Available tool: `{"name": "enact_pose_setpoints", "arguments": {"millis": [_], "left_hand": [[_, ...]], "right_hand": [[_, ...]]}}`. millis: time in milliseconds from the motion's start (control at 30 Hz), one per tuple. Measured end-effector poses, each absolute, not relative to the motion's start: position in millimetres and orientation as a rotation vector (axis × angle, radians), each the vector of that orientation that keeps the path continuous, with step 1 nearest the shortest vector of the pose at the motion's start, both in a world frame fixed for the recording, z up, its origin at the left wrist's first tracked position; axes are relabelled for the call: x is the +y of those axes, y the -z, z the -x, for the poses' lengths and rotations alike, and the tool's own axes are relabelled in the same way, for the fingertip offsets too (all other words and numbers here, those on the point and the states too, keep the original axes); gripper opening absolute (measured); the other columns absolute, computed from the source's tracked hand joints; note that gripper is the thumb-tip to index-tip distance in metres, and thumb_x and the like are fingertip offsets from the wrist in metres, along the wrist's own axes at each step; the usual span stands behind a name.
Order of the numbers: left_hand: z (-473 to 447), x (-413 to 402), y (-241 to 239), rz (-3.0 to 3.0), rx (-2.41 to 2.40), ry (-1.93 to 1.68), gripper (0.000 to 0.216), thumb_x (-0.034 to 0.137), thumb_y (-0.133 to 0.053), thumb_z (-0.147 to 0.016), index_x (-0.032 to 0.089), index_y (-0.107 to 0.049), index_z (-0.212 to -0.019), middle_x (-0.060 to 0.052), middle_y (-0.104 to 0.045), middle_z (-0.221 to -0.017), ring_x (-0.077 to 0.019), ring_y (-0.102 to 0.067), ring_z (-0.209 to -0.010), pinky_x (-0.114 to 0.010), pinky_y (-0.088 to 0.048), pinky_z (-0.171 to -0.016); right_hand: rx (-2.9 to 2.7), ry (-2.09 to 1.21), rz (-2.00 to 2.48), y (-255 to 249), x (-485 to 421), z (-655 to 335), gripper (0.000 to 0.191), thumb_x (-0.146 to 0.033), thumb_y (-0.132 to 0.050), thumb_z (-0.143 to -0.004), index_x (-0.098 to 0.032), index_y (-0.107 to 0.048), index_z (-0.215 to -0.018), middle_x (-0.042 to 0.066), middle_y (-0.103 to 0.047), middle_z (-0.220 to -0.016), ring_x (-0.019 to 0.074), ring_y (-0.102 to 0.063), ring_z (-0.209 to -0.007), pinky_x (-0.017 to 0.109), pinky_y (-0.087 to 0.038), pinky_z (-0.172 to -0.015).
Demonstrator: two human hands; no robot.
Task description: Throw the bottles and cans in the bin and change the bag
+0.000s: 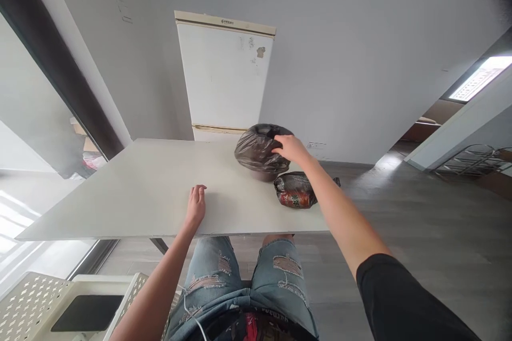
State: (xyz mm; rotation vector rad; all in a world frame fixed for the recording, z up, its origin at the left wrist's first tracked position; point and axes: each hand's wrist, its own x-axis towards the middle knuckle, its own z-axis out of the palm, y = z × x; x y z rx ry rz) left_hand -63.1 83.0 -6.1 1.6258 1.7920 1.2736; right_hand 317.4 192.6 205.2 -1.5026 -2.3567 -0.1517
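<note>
A small dark bin (264, 175) stands on the white table (160, 186), lined with a black plastic bin bag (256, 152) that is folded down over its rim. My right hand (291, 149) reaches to the right side of the bin's opening, its thumb and fingers closed on the bag's edge. Just in front of the bin lies a tied black plastic bag (298, 190); a red printed packet shows through its side. My left hand (197, 205) rests on the tabletop near the front edge, fingers loosely laid down and holding nothing. The bin's inside is hidden from view.
Behind the table a white fridge (224, 74) stands against the grey wall. At lower left is a cream perforated plastic piece (36, 303) with a dark panel. A metal rack (468, 162) sits on the floor at far right. A white cable hangs over my lap.
</note>
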Motion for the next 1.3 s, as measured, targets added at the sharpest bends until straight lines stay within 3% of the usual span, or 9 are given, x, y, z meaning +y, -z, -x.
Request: {"name": "enact_pose_setpoints", "arguments": {"millis": [300,467,600,667,767,900,1000,1133,1300], "left_hand": [[60,84,6,-1.739,1.782,-1.089,0.032,0.033,-0.034,-0.104,0.025,-0.064,-0.110,-0.011,-0.060,-0.123,-0.0288,-0.061,-0.118,-0.052,-0.043,-0.114],[58,83,6,-1.850,1.803,-0.990,0.032,0.019,-0.038,-0.096,0.024,-0.064,-0.114,-0.013,-0.060,-0.128,-0.0304,-0.060,-0.122,-0.052,-0.043,-0.113],[56,81,9,-1.986,1.829,-0.886,0.035,0.015,-0.041,-0.092,0.024,-0.064,-0.117,-0.014,-0.060,-0.130,-0.0330,-0.060,-0.122,-0.054,-0.043,-0.110],[56,81,11,-2.023,1.840,-0.859,0.034,0.015,-0.041,-0.092,0.024,-0.064,-0.115,-0.015,-0.061,-0.130,-0.0340,-0.061,-0.122,-0.054,-0.045,-0.107],[57,83,13,-2.058,1.854,-0.851,0.033,0.014,-0.040,-0.092,0.024,-0.064,-0.113,-0.015,-0.061,-0.129,-0.0352,-0.061,-0.122,-0.054,-0.047,-0.104],[55,84,14,-2.081,1.860,-0.883,0.033,0.014,-0.041,-0.093,0.024,-0.064,-0.114,-0.015,-0.063,-0.128,-0.0365,-0.061,-0.121,-0.055,-0.048,-0.103],[49,81,12,-2.095,1.747,-0.999,0.031,0.017,-0.039,-0.097,0.025,-0.064,-0.114,-0.013,-0.065,-0.123,-0.0335,-0.064,-0.116,-0.053,-0.050,-0.102],[46,80,11,-2.063,1.523,-1.204,0.026,0.033,-0.039,-0.108,0.026,-0.061,-0.121,-0.009,-0.068,-0.115,-0.0278,-0.067,-0.110,-0.046,-0.053,-0.102],[56,107,16,-2.059,1.559,-1.381,0.039,0.042,-0.050,-0.106,0.027,-0.055,-0.142,-0.013,-0.063,-0.133,-0.0302,-0.064,-0.123,-0.052,-0.053,-0.107]], "right_hand": [[-2.222,0.155,1.808,-196,195,-419,0.037,-0.037,-0.070,-0.098,-0.017,-0.068,-0.130,0.017,-0.077,-0.111,0.0315,-0.069,-0.097,0.038,-0.051,-0.081],[-1.994,0.291,1.542,-189,157,-431,0.062,-0.049,-0.061,-0.102,-0.017,-0.048,-0.153,0.021,-0.068,-0.136,0.0366,-0.062,-0.127,0.049,-0.050,-0.106],[-1.654,0.256,1.587,-152,117,-472,0.045,-0.050,-0.038,-0.109,-0.019,-0.065,-0.126,0.020,-0.074,-0.121,0.0349,-0.067,-0.117,0.048,-0.051,-0.103],[-1.673,0.037,1.747,-121,99,-498,0.043,-0.055,-0.045,-0.104,-0.020,-0.068,-0.116,0.020,-0.075,-0.121,0.0366,-0.070,-0.113,0.048,-0.054,-0.097],[-1.794,-0.371,1.836,-74,73,-515,0.044,-0.055,-0.059,-0.095,-0.022,-0.066,-0.123,0.018,-0.076,-0.125,0.0361,-0.074,-0.106,0.046,-0.058,-0.089],[-1.866,-0.449,1.688,-38,45,-473,0.041,-0.050,-0.069,-0.090,-0.022,-0.064,-0.120,0.013,-0.077,-0.113,0.0319,-0.074,-0.095,0.043,-0.059,-0.084],[-1.866,-0.529,1.545,-30,42,-411,0.037,-0.054,-0.066,-0.096,-0.024,-0.065,-0.118,0.010,-0.076,-0.106,0.0295,-0.073,-0.094,0.042,-0.059,-0.082],[-1.925,-0.831,1.262,-28,71,-324,0.046,-0.048,-0.066,-0.099,-0.023,-0.062,-0.136,0.011,-0.076,-0.115,0.0277,-0.074,-0.100,0.039,-0.059,-0.083],[-2.094,-1.044,0.904,-23,134,-236,0.037,-0.039,-0.064,-0.099,-0.025,-0.069,-0.132,0.009,-0.078,-0.115,0.0236,-0.073,-0.095,0.035,-0.058,-0.078]]}}
